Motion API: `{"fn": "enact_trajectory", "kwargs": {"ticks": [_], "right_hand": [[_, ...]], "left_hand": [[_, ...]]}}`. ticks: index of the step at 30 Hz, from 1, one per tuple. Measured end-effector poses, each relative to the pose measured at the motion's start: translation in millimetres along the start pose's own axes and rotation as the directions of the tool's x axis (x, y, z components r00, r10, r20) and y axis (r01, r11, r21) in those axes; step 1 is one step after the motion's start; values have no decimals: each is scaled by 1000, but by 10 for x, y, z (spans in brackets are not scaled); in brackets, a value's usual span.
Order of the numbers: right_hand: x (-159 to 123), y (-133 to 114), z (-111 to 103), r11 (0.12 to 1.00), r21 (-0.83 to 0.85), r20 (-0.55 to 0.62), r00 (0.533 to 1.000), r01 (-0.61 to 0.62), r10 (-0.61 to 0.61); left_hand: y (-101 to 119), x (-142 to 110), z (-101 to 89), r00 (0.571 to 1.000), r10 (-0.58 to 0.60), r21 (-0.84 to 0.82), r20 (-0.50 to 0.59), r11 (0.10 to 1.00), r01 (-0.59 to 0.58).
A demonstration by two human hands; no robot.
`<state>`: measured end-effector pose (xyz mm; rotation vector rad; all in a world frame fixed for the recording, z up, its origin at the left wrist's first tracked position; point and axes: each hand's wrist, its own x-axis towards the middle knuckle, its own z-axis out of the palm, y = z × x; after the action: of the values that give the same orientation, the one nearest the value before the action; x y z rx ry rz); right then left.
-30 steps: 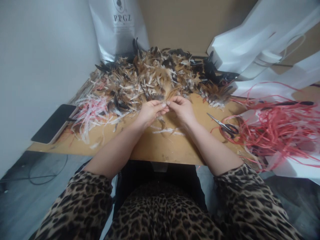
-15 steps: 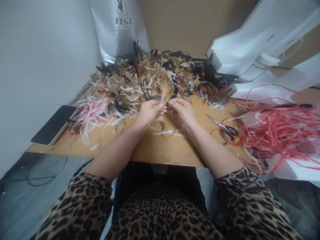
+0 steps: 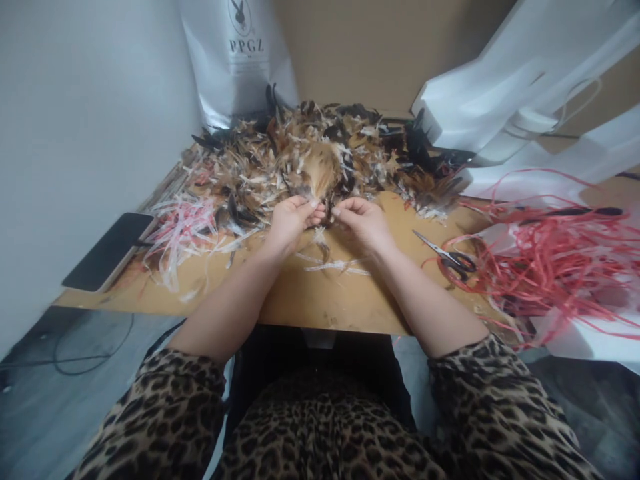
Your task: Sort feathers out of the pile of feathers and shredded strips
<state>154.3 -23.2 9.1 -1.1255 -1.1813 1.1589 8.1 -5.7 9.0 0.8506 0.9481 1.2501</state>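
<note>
Pale strips (image 3: 337,265) nearest, on table (image 3: 320,303). Left hand (image 3: 290,223): narrow grip on base of tan feather tuft (image 3: 320,170). Right hand (image 3: 364,223) beside; cannot tell its grip. Tuft fans toward feather pile (image 3: 280,150). Judgement: pinch low, sparing barbs.

The person is wearing a leopard-print top (image 3: 325,430), its dark brown and black spots scattering over a tan ground, with the front falling in soft folds. Its loose matching left sleeve (image 3: 155,407) and right sleeve (image 3: 500,400) are ending near the elbows in gathered edges, leaving the forearms, left hand (image 3: 293,222) and right hand (image 3: 364,222) bare, while black lower clothing (image 3: 325,353) is showing beyond the hem.
</note>
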Motion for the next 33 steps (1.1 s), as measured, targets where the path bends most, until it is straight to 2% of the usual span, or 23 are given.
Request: {"fn": "enact_trajectory", "kwargs": {"ticks": [2, 4, 6, 8, 10, 12, 14, 16, 17, 19, 20, 22, 24, 27, 29, 31, 33], "right_hand": [[12, 8, -45, 982, -139, -33, 990, 131, -137], [29, 11, -102, 913, -300, -65, 949, 277, -310], [49, 5, -152, 865, -367, -90, 912, 343, -400], [73, -5, -179, 910, -281, -131, 927, 305, -351], [99, -16, -183, 972, -111, -165, 961, 206, -223], [121, -27, -180, 993, 45, -151, 983, 109, -101], [132, -45, -201, 991, 130, -98, 995, 38, -26], [134, -70, -266, 994, 107, -20, 1000, 9, -7], [133, -84, -314, 999, 38, 31, 999, 11, -12], [130, -102, -419, 974, -216, 140, 990, 63, -33], [127, -105, -462, 916, -382, 168, 984, 120, -59], [116, -95, -497, 693, -670, 192, 963, 269, -188], [94, -69, -445, 445, -798, 296, 908, 406, -296], [45, -11, -263, 209, -788, 523, 809, 579, -269], [19, 38, -147, 90, -769, 603, 766, 632, -223], [9, 92, -73, 7, -756, 643, 744, 655, -184], [16, 137, -40, -28, -752, 654, 739, 659, -164]], "left_hand": [[25, 12, -20, 998, -52, -60, 34, 997, 54], [49, 9, -23, 991, -111, -98, 72, 988, 118], [63, 1, -20, 983, -155, -121, 95, 979, 166], [69, -5, -16, 981, -165, -141, 101, 974, 179], [71, -9, -12, 981, -165, -152, 99, 972, 179], [73, -13, -8, 978, -181, -147, 100, 970, 194], [79, -18, -5, 972, -207, -136, 111, 966, 221], [88, -17, -9, 970, -212, -129, 119, 965, 227], [93, -14, -14, 973, -201, -130, 116, 968, 216], [102, -3, -29, 981, -166, -139, 102, 974, 179], [106, 4, -38, 984, -148, -145, 95, 976, 161], [107, 18, -53, 989, -124, -148, 86, 980, 136], [102, 27, -62, 990, -116, -137, 75, 983, 126], [88, 38, -69, 992, -113, -125, 50, 985, 118], [78, 45, -74, 993, -108, -127, 41, 986, 112], [70, 49, -82, 994, -101, -117, 43, 988, 105], [65, 50, -89, 994, -92, -101, 54, 990, 97]]}}
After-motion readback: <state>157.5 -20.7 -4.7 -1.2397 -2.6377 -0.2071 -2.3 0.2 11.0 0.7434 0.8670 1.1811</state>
